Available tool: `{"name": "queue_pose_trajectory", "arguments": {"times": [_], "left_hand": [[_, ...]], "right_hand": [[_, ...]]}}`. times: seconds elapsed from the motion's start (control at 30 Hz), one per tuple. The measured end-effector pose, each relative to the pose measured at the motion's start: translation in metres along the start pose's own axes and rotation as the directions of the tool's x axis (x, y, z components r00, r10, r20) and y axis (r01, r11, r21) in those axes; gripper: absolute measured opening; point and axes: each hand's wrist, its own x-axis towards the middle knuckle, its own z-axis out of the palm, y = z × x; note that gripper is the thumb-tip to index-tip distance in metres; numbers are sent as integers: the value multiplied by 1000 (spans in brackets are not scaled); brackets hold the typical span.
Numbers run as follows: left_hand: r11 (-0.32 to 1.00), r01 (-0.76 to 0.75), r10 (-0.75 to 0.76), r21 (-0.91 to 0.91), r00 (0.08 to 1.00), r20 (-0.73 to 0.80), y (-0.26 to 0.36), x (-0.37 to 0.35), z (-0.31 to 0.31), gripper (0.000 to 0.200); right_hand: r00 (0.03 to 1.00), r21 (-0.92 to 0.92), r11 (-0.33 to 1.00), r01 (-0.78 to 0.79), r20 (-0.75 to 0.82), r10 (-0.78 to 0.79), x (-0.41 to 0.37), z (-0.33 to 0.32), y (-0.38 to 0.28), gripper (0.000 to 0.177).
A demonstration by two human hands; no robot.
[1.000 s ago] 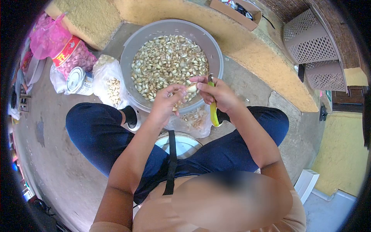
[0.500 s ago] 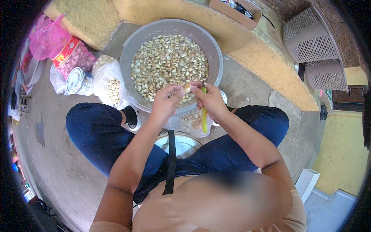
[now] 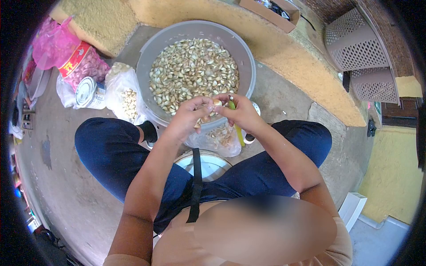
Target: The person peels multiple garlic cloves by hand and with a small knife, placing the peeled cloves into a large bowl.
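Over the near rim of a wide grey tub filled with unpeeled garlic cloves, my two hands meet at one garlic clove. My left hand is closed, its fingertips pinching the clove's left side; another pale clove shows below its fingers. My right hand grips a small knife with a yellow-green handle, which points down toward me, and its thumb and finger also touch the clove. Only a short bit of the metal end shows. Beneath the hands lies a clear plastic bag with garlic skins.
Left of the tub are a white bag of peeled cloves, a large can and a pink net sack of garlic. A low yellow wall runs behind, with a cardboard box on it. A white lid sits between my legs.
My left hand has moved right, so its fingertips now touch the clove. My right hand has turned slightly, and the knife handle's lower end has swung right.
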Motion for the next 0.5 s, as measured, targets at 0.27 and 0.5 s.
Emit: {"name": "queue_pose_trajectory", "arguments": {"times": [0.27, 0.5], "left_hand": [[988, 55, -54, -142, 999, 10, -7, 4, -7, 18], [965, 23, -40, -261, 997, -60, -8, 6, -5, 17]], "right_hand": [[987, 492, 856, -155, 32, 161, 1, -2, -3, 27], [966, 738, 626, -251, 157, 203, 4, -16, 2, 30]]}}
